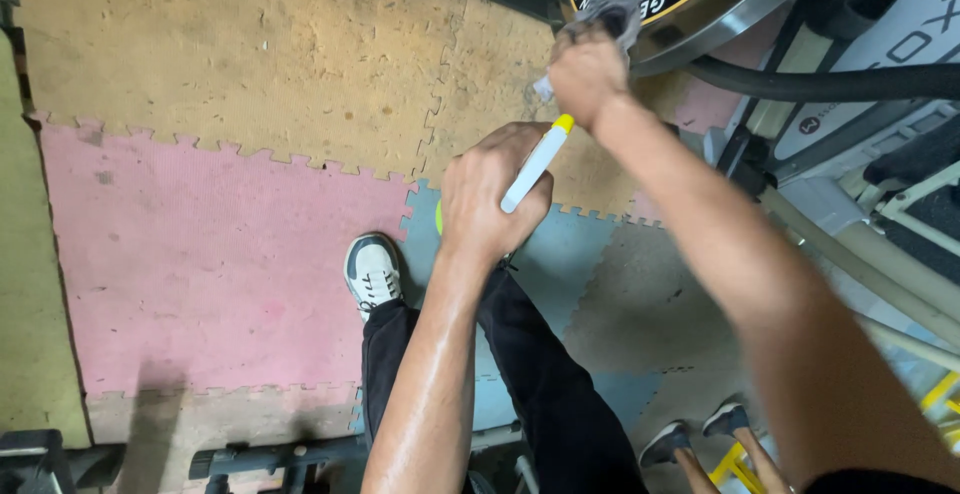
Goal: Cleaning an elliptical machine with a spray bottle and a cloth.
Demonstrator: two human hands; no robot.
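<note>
My gray cloth (612, 16) is bunched up against the shiny metal rim of the big round disc (700, 9), up at the top. My right hand (588, 76) has a tight grip on it, fingers closed around the cloth. My left hand (490, 194) is lower and closer to me. Its grip is closed around a white spray bottle with a yellow tip (538, 162), which points up toward my right wrist.

I think the bottle could squirt my arm, because the tip is so near it. The cloth could slide off the smooth rim too. Under me are pink, tan and blue floor mats (200, 244) and my shoe (372, 272).
</note>
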